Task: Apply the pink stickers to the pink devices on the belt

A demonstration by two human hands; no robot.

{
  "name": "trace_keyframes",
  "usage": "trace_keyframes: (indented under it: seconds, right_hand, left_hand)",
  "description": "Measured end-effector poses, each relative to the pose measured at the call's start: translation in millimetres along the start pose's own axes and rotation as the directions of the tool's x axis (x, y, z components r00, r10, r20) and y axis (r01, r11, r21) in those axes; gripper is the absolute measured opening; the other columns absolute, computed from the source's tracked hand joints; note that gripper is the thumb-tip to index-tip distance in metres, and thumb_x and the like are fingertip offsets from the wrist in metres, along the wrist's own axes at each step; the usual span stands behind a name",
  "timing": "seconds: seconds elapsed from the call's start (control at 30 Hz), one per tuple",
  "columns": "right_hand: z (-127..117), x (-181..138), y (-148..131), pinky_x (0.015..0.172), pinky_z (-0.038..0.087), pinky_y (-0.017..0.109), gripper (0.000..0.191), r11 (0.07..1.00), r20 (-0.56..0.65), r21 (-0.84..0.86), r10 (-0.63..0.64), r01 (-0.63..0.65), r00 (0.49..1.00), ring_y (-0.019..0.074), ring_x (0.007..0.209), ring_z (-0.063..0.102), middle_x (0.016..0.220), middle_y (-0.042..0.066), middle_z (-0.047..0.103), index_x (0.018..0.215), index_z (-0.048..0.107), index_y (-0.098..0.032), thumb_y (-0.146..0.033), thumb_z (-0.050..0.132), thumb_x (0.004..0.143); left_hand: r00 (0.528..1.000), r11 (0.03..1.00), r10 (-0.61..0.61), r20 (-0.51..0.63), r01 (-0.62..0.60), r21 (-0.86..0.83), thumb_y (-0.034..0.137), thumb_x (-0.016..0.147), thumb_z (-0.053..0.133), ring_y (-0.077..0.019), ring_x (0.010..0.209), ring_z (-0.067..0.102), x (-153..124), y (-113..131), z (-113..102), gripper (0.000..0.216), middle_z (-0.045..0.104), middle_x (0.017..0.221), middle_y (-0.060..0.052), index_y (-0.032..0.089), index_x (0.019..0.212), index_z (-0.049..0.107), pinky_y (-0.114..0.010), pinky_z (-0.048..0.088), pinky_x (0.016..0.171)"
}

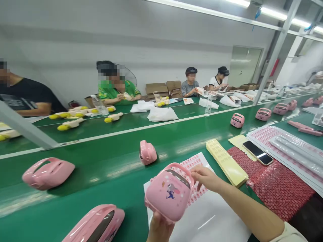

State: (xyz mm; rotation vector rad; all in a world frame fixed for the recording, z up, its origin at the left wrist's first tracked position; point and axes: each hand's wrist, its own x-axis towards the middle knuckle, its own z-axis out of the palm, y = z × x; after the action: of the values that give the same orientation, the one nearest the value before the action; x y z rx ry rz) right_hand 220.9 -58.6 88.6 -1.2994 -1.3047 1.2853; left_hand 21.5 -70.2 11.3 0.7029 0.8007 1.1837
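My left hand (161,227) grips a pink plastic case (168,196) from below. The case is tilted, with a carry handle on top, a dark slot under it and a printed cartoon figure on its front. At its upper right edge, beside the handle, is my right hand (205,178), fingers pinched together; whatever they hold is hidden. Under the case lies a white sheet (214,218) bearing rows of small pink oval pieces. Another pink case (98,223) rests at the lower left, and a smaller-looking one (147,153) stands just beyond my hands.
Several pink cases sit along the green belt (106,144). To the right are yellow sheets (225,161), a phone (257,153) and red bubble wrap (285,181). Across the belt, co-workers handle parts near yellow-tipped pieces (72,124) and white bags (163,114). A metal post (277,50) rises at right.
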Motion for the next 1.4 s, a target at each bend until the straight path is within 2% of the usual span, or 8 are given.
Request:
trace_keyframes:
  seconds: [0.07,0.17,0.23,0.37,0.5,0.73,1.03,1.4]
  right_hand:
    - [-33.4,-7.8,7.7,0.059,0.047,0.027,0.036,0.95,-0.295,-0.308,-0.144,0.048,0.944,0.0139,0.072,0.056,0.1,0.008,0.053,0.102,0.057,-0.019,-0.04,0.054,0.072]
    - [-92.2,-18.9,16.7,0.078,0.043,0.032,0.031,0.788,-0.671,-0.543,-0.201,-0.289,0.714,0.0188,0.088,0.055,0.108,0.014,0.051,0.103,0.057,-0.013,-0.027,0.046,0.077]
    - [-120.5,-24.7,21.9,0.077,0.041,0.032,0.025,0.699,-0.746,-0.531,-0.118,-0.479,0.655,0.0216,0.089,0.056,0.098,0.014,0.057,0.09,0.062,-0.012,-0.025,0.045,0.077]
    - [-133.9,-28.5,30.2,0.063,0.041,0.029,0.021,0.669,-0.768,-0.488,-0.024,-0.561,0.64,0.0217,0.072,0.059,0.071,0.008,0.063,0.065,0.061,-0.017,-0.029,0.047,0.074]
    - [-125.6,-26.4,32.9,0.061,0.04,0.028,0.017,0.689,-0.794,-0.45,-0.018,-0.567,0.608,0.0208,0.073,0.059,0.074,0.007,0.065,0.066,0.059,-0.018,-0.031,0.049,0.072]
    - [-129.5,-23.4,38.5,0.064,0.04,0.028,0.013,0.752,-0.799,-0.412,-0.027,-0.514,0.601,0.0203,0.075,0.059,0.077,0.006,0.065,0.065,0.057,-0.018,-0.029,0.05,0.068]
    - [-135.7,-20.6,54.2,0.06,0.042,0.026,0.02,0.827,-0.808,-0.365,-0.053,-0.428,0.587,0.0177,0.068,0.057,0.07,0.004,0.061,0.067,0.054,-0.017,-0.035,0.046,0.07]
    - [-135.8,-16.2,56.8,0.068,0.041,0.028,0.01,0.833,-0.782,-0.439,-0.169,-0.338,0.599,0.0156,0.069,0.052,0.077,0.003,0.054,0.058,0.052,-0.018,-0.026,0.051,0.064]
  left_hand:
    - [0.996,1.0,-0.014,-0.084,0.012,-0.026,0.068,0.056,0.056,-0.0296,0.107,0.051,0.3,4.3,0.0,0.058,0.066,0.101,0.004,0.048,0.11,0.051,-0.043,0.049,0.08]
    - [0.982,0.999,0.035,-0.184,-0.041,-0.03,0.072,0.057,0.048,-0.0293,0.109,0.05,3.4,18.4,9.1,0.057,0.066,0.103,0.006,0.049,0.109,0.051,-0.043,0.05,0.078]
    - [0.983,0.999,0.0,-0.184,-0.008,-0.041,0.074,0.06,0.043,-0.0293,0.108,0.051,3.5,29.5,16.2,0.057,0.066,0.103,0.006,0.048,0.109,0.052,-0.042,0.051,0.075]
    - [0.972,0.994,-0.092,-0.217,0.077,-0.076,0.076,0.06,0.038,-0.0292,0.108,0.052,0.2,42.3,24.9,0.058,0.067,0.102,0.007,0.047,0.109,0.054,-0.04,0.052,0.071]
    - [0.936,0.983,-0.166,-0.309,0.133,-0.125,0.073,0.06,0.043,-0.0287,0.11,0.05,-0.9,40.7,29.4,0.06,0.067,0.102,0.006,0.043,0.112,0.053,-0.04,0.05,0.077]
    - [0.931,0.976,-0.208,-0.301,0.179,-0.122,0.071,0.058,0.048,-0.0293,0.109,0.051,-2.5,38.1,33.4,0.063,0.068,0.099,0.003,0.039,0.111,0.055,-0.039,0.05,0.079]
    - [0.875,0.947,-0.296,-0.383,0.219,-0.234,0.063,0.061,0.051,-0.028,0.117,0.044,-5.5,46.6,39.6,0.053,0.065,0.107,0.007,0.037,0.107,0.058,-0.035,0.051,0.078]
    - [0.948,0.981,-0.149,-0.28,0.106,-0.164,0.056,0.062,0.06,-0.0301,0.11,0.05,-14.3,52.2,54.7,0.053,0.067,0.1,-0.001,0.028,0.108,0.06,-0.036,0.051,0.078]
